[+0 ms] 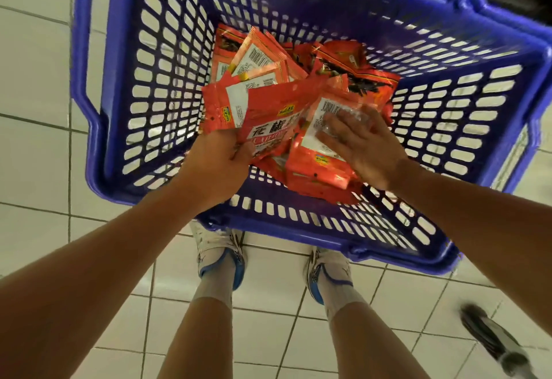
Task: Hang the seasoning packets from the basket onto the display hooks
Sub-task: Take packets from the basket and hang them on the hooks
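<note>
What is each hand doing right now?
Left hand: grips a fan of red foil seasoning packets.
Right hand: open, fingers flat on a red packet in the blue plastic basket.

a shop: blue shopping basket (pixel 298 5) of barcoded packets (pixel 268 59) on tiled floor (pixel 33 154).

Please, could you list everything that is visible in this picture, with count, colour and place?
basket: one, blue plastic lattice, on the tiled floor in front of the person.
seasoning packets: many, too heaped to count, red-orange with white labels, piled inside the basket.
floor: white tiles, all around.
dark object: one, black and grey, blurred, lower right on the floor.
shoes: two, white with blue, below the basket.
left hand: grips a bunch of packets.
right hand: fingers spread flat on a packet.
</note>
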Action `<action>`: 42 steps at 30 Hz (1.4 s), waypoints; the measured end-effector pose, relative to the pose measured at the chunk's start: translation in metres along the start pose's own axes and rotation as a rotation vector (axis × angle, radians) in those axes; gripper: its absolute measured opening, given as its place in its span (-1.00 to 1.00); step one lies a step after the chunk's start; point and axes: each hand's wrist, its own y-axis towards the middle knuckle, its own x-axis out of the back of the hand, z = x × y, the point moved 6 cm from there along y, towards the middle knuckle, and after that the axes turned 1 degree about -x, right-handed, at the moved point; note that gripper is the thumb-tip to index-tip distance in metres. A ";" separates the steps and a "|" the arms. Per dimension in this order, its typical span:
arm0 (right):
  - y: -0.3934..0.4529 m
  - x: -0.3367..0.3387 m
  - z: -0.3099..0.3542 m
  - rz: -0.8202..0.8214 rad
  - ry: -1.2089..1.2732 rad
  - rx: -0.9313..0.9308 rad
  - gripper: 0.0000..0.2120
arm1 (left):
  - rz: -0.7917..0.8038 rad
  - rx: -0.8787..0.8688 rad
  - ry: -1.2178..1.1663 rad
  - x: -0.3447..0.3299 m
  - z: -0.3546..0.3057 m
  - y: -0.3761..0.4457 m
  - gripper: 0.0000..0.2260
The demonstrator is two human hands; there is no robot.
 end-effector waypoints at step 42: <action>-0.550 1.067 -0.032 -1.639 1.301 -0.117 -0.93 | -0.637 -0.771 -0.851 0.713 -0.611 -0.459 -0.85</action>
